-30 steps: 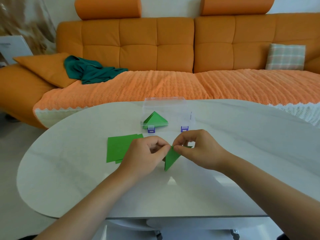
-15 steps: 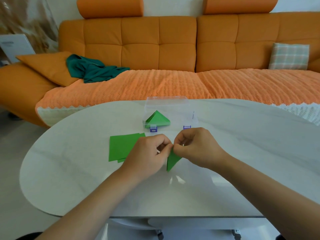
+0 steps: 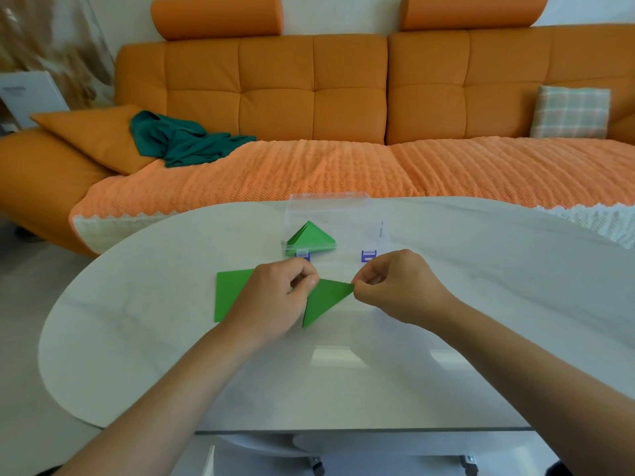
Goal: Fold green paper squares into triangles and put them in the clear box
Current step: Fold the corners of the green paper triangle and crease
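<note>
- We work at a pale oval table [image 3: 446,304]. Beyond our hands stands an orange sofa [image 3: 275,80] with a teal cloth [image 3: 185,142] heaped on it and a plaid cushion [image 3: 572,111] far off to the right.
- Just beyond both hands sits the clear box [image 3: 330,214], with purple clips [image 3: 368,255] on its near edge. Inside it, on the left, lie folded triangles [image 3: 311,238].
- Our left hand [image 3: 271,304] and right hand [image 3: 402,286], fingers curled, each pinch a corner of a green triangle [image 3: 323,298] stretched between them.
- Flat green squares [image 3: 230,297] lie partly under the left hand and stick out to its left.
- Half a second ago our hands were nearly touching at one corner — now they have drawn apart, and more of the triangle shows.
</note>
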The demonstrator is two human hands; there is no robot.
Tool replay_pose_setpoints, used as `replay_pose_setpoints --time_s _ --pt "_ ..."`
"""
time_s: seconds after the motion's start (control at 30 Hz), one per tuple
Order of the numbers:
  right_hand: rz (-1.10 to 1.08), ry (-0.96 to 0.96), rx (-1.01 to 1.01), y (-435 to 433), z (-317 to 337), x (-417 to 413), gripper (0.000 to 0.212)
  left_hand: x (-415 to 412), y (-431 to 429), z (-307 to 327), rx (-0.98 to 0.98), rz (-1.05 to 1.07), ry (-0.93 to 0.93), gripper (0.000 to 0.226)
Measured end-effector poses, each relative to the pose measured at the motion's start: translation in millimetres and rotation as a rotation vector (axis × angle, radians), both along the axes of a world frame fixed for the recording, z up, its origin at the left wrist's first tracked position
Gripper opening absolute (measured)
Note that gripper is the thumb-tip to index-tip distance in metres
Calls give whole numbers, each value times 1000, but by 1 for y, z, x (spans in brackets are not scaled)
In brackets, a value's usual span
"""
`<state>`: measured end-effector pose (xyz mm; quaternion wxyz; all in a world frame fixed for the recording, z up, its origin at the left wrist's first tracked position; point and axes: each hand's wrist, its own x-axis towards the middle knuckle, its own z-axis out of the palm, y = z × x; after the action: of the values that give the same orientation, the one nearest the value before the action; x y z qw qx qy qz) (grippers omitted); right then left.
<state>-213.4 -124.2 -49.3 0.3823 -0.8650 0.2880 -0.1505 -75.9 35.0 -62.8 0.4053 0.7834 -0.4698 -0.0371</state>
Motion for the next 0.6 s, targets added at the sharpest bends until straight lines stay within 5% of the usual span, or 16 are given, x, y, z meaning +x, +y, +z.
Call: replay_pose_setpoints --time_s 0.23,0.43,0.6 --pt "-45 131 -174 -9 -5 -2 11 2 0 0 6 80 -64 18" --pt "66 -89 45 -8 -3 -3 13 0 3 -2 -26 12 54 20" --pt "140 -75 -24 -1 -2 1 13 -4 -2 -3 -59 1 40 16"
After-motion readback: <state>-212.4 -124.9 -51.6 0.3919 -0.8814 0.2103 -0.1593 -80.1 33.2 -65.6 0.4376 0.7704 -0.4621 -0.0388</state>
